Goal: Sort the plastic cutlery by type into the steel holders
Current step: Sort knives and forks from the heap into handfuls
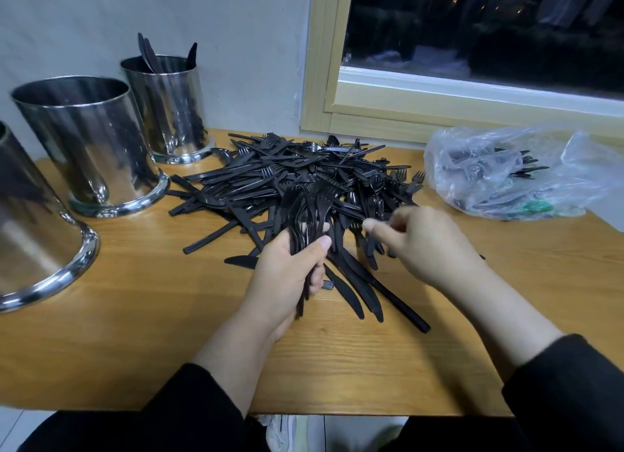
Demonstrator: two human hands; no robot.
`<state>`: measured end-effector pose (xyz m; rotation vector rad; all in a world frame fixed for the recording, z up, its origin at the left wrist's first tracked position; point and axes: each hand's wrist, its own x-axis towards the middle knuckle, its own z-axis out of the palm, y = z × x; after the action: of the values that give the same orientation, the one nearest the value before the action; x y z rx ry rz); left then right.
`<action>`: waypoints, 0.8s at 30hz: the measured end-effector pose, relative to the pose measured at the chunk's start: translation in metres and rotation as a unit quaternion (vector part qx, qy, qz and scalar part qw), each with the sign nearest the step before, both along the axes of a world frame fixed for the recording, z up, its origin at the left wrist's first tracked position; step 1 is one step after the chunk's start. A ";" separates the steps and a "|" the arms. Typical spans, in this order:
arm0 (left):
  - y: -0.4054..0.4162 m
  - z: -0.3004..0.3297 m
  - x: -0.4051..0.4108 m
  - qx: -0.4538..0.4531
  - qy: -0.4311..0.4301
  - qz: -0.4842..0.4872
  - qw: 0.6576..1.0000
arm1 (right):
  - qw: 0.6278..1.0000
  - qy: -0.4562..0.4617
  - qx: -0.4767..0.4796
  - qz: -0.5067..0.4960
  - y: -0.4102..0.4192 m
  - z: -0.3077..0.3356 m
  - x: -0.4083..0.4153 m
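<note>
A: What lies at centre?
B: A pile (304, 178) of black plastic cutlery, forks and knives mixed, on the wooden desk (135, 316).

A: And the left hand (287, 269)?
B: Curled round a bunch of forks (309, 211), tines fanned toward 12 o'clock, handles running down through the palm. The thumb presses across the handles.

A: The right hand (425, 242)?
B: At 3 o'clock of the bunch, over the pile's near edge. It is blurred; the thumb and fingers are bent toward the cutlery, but whether they pinch a piece cannot be told.

A: Where are the holders?
B: Three steel holders stand at 9 to 11 o'clock of the pile. The near holder (33, 235) is cut by the frame edge. The middle holder (91, 147) shows nothing above its rim. The far holder (169, 110), against the wall, has a few dark pieces (150, 54) standing out of its top.

A: Anything else?
B: A clear bag (506, 174) with more cutlery lies at 2 o'clock, below the window (472, 46). Several knives (364, 292) lie loose just below the hands.
</note>
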<state>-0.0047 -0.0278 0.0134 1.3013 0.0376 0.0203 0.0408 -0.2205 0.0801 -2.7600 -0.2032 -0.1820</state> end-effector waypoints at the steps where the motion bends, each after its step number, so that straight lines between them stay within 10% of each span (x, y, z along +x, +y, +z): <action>1: 0.000 0.000 0.001 0.000 -0.001 0.014 1.000 | 0.998 0.051 -0.028 -0.014 -0.002 -0.006 -0.002; 11: 0.004 0.002 0.002 -0.042 -0.002 0.079 0.996 | 0.978 0.170 0.112 -0.051 0.008 -0.022 -0.011; 20: 0.005 0.002 0.003 -0.059 0.021 0.090 0.994 | 0.882 0.231 0.406 -0.063 -0.006 0.002 -0.053; 24: 0.005 0.001 0.003 -0.035 0.024 0.085 0.995 | 0.909 0.184 0.369 -0.052 -0.009 0.015 -0.085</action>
<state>-0.0017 -0.0225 0.0142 1.2251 0.1896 0.1318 -0.0440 -0.2300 0.0954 -1.9931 0.1017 0.2029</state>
